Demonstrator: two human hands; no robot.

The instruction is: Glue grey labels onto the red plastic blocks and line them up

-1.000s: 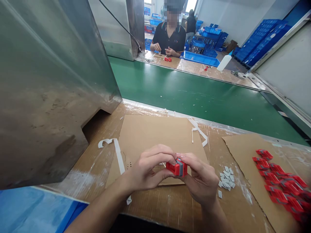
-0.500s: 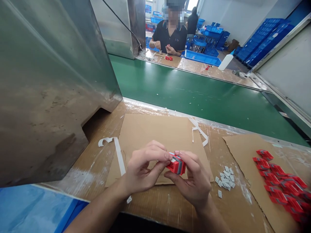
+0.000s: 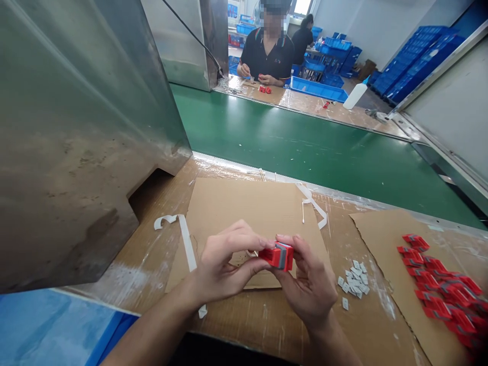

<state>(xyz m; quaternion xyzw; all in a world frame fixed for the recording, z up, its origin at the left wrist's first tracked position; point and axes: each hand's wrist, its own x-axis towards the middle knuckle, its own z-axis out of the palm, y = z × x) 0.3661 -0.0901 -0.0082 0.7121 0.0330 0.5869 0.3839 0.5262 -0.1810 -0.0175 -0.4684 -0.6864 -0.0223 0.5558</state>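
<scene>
A small red plastic part with a grey band is held between my two hands, above the cardboard sheet. My left hand pinches its left end between thumb and forefinger. On the other end, my right hand grips with thumb below and fingers on top. To the right of my hands lies a loose pile of small grey-white square pieces. Farther right, several similar red parts are grouped on another cardboard sheet.
A metal housing stands at the left. Beyond the table runs a green conveyor belt. White tape strips and a cotton swab lie by the cardboard. Across the belt sit a co-worker and a white bottle.
The red part has turned in my hands, so its banded side faces me more squarely. My right thumb has come up against it. The co-worker's hands have shifted slightly.
</scene>
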